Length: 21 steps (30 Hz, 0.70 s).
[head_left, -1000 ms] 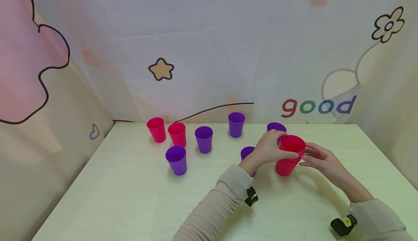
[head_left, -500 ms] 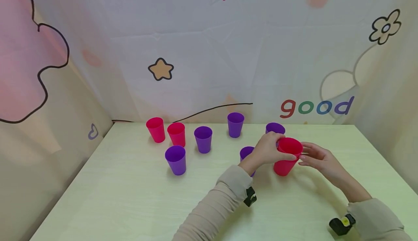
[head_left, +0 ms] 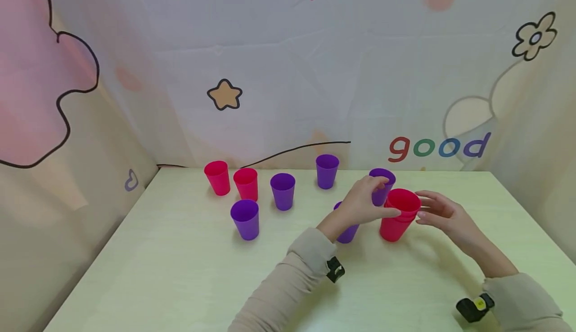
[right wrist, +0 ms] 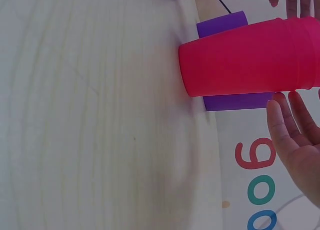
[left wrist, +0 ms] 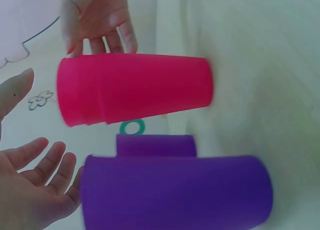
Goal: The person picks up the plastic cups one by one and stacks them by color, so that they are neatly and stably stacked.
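A stack of nested red cups (head_left: 396, 227) stands upright on the right of the table, its rims showing just below the top. My left hand (head_left: 362, 204) is spread at the stack's left side, thumb in front; the left wrist view shows a gap between its fingers and the red cups (left wrist: 145, 87). On the other side, my right hand (head_left: 447, 217) has its fingertips beside the stack, close to or touching it. Behind the stack stands a purple cup (head_left: 380, 192). Another purple cup (head_left: 347, 232) is partly hidden by my left hand.
Two red cups, one (head_left: 218, 179) at the back and one (head_left: 246, 184) beside it, stand on the left. Purple cups (head_left: 245, 220), (head_left: 283, 192) and a purple cup (head_left: 327, 172) stand nearer the middle. A printed cloth (head_left: 279, 72) hangs behind the table (head_left: 171, 272).
My left hand has let go of the red cups and moved a little left, away from them. My right fingers have spread slightly; the stack stays in place.
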### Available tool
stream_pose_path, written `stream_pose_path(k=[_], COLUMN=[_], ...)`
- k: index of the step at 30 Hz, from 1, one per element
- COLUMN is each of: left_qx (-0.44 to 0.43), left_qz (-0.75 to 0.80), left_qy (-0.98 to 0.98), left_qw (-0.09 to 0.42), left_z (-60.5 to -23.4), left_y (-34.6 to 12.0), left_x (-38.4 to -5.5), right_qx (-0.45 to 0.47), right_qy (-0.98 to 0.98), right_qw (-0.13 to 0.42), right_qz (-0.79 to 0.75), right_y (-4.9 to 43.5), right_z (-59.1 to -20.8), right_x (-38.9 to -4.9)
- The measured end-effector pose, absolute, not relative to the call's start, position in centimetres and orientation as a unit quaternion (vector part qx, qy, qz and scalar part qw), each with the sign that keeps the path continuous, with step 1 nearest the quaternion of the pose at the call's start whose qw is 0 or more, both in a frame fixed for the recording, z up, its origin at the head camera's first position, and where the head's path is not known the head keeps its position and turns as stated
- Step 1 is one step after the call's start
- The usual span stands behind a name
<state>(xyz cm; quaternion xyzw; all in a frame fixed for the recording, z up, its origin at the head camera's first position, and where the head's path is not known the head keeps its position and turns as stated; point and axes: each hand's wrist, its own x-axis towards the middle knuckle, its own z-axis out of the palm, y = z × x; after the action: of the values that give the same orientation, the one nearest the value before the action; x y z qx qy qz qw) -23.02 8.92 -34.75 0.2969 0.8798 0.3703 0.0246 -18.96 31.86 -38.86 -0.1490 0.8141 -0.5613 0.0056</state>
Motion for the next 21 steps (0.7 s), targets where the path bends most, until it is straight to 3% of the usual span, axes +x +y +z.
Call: stream_pose_path(k=[21], left_qx=[0.334], left_qz=[0.452], left_qy=[0.826], left_qw=[-0.042], left_z=[-32.4], left_y=[3.1], left_x=[-21.1], right_qx=[-0.116], right_qy=[0.840], right_qw=[-0.001], right_qz=[-0.530], right_y=[30.0], right_z=[-37.9], right_x=[-19.1])
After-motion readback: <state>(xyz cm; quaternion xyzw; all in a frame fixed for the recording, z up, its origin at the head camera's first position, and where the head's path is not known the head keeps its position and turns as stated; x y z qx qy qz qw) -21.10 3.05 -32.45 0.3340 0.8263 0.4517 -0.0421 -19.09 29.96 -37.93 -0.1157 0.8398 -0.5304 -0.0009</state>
